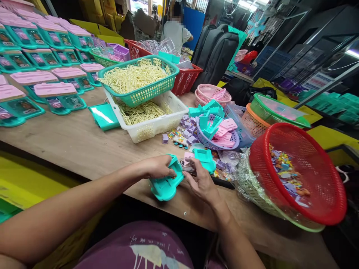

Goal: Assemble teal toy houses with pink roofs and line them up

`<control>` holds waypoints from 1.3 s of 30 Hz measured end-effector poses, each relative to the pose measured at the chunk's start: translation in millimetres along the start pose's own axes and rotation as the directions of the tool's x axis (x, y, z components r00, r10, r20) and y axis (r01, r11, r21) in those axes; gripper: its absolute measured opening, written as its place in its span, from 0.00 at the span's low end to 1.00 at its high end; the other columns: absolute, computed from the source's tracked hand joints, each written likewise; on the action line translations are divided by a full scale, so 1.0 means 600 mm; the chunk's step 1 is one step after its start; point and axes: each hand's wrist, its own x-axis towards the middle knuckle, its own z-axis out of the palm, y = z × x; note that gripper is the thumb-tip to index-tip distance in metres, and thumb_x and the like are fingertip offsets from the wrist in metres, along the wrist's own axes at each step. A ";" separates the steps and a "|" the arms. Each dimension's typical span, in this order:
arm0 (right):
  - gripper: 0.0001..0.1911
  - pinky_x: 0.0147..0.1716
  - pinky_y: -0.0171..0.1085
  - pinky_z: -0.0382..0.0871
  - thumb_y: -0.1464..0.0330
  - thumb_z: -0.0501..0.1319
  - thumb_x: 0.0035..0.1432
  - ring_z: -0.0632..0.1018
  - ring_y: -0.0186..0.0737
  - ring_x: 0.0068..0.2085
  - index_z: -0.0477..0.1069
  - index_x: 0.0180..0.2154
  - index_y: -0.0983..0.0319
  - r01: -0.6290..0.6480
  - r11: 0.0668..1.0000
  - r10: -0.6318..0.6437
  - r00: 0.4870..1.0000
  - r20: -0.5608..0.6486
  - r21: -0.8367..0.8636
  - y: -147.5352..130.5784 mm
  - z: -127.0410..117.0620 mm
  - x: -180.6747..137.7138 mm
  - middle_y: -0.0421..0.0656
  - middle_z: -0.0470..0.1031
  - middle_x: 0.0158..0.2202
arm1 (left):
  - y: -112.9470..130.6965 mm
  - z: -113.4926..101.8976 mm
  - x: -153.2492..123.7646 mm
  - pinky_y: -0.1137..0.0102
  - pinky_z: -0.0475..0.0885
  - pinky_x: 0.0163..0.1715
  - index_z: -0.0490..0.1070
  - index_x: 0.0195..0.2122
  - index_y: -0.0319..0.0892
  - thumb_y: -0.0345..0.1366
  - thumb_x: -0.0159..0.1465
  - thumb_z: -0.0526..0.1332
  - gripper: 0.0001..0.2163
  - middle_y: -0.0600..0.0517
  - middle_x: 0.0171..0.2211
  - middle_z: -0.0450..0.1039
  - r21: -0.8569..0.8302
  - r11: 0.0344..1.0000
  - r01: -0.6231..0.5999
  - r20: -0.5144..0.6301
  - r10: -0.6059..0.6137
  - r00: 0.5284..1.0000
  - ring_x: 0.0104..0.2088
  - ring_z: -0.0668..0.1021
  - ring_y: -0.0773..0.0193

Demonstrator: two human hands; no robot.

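Note:
My left hand (162, 167) is closed round a teal plastic tray (165, 188), thumb reaching into its hollow, at the table's front edge. Just right of it, my right hand (200, 182) pinches a small clear plastic piece (187, 163) with something pink and dark in or behind it; I cannot tell what that is. A second teal tray (204, 160) lies flat behind my right hand. Small purple parts (188, 130) and colourful bits are scattered beyond the hands.
A teal basket (140, 91) of cream sticks rests on a white crate (159, 129). A red basket (269, 179) of small parts leans at the right. A purple basket (206, 141) holds teal and pink pieces. Finished-looking pink-topped boxes (56, 89) fill the left. A person (175, 30) is behind.

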 end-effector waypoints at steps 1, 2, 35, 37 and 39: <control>0.15 0.42 0.39 0.74 0.68 0.58 0.63 0.78 0.41 0.41 0.62 0.52 0.61 -0.019 1.000 0.019 1.000 0.001 0.004 -0.003 0.000 -0.001 0.47 0.75 0.43 | 0.000 -0.001 0.000 0.74 0.60 0.16 0.65 0.29 0.42 0.41 0.53 0.62 0.09 0.57 0.22 0.65 -0.017 1.000 0.000 0.010 0.001 1.000 0.20 0.66 0.68; 0.13 0.41 0.39 0.74 0.68 0.58 0.63 0.78 0.41 0.41 0.62 0.50 0.61 -0.036 0.999 0.036 0.999 -0.003 0.005 -0.006 0.001 -0.001 0.46 0.75 0.42 | 0.001 -0.002 0.000 0.74 0.59 0.16 0.65 0.29 0.42 0.41 0.53 0.62 0.09 0.57 0.22 0.65 -0.025 1.000 0.001 0.015 -0.001 1.000 0.20 0.66 0.68; 0.33 0.66 0.48 0.55 0.68 0.52 0.67 0.58 0.43 0.67 0.43 0.69 0.57 0.044 0.997 -0.049 0.994 0.094 0.057 -0.006 0.049 -0.035 0.49 0.53 0.66 | -0.005 0.008 -0.005 0.74 0.65 0.24 0.71 0.31 0.40 0.55 0.53 0.67 0.21 0.56 0.25 0.71 -0.341 0.933 -0.117 0.023 0.133 0.991 0.24 0.69 0.69; 0.33 0.65 0.47 0.57 0.65 0.54 0.67 0.60 0.42 0.67 0.44 0.69 0.58 -0.035 0.975 0.031 0.999 0.022 0.221 0.006 0.059 -0.040 0.50 0.55 0.67 | -0.006 0.007 -0.006 0.74 0.65 0.24 0.69 0.30 0.39 0.55 0.52 0.68 0.21 0.56 0.24 0.70 -0.352 0.933 -0.073 0.046 0.095 0.994 0.23 0.69 0.69; 0.33 0.63 0.45 0.62 0.62 0.55 0.67 0.66 0.42 0.64 0.48 0.68 0.59 -0.093 0.935 0.119 0.991 -0.056 0.343 0.016 0.070 -0.040 0.52 0.60 0.64 | -0.010 0.005 -0.008 0.73 0.68 0.27 0.70 0.33 0.39 0.53 0.51 0.69 0.22 0.54 0.28 0.72 -0.368 0.927 -0.071 0.052 0.097 0.994 0.26 0.72 0.67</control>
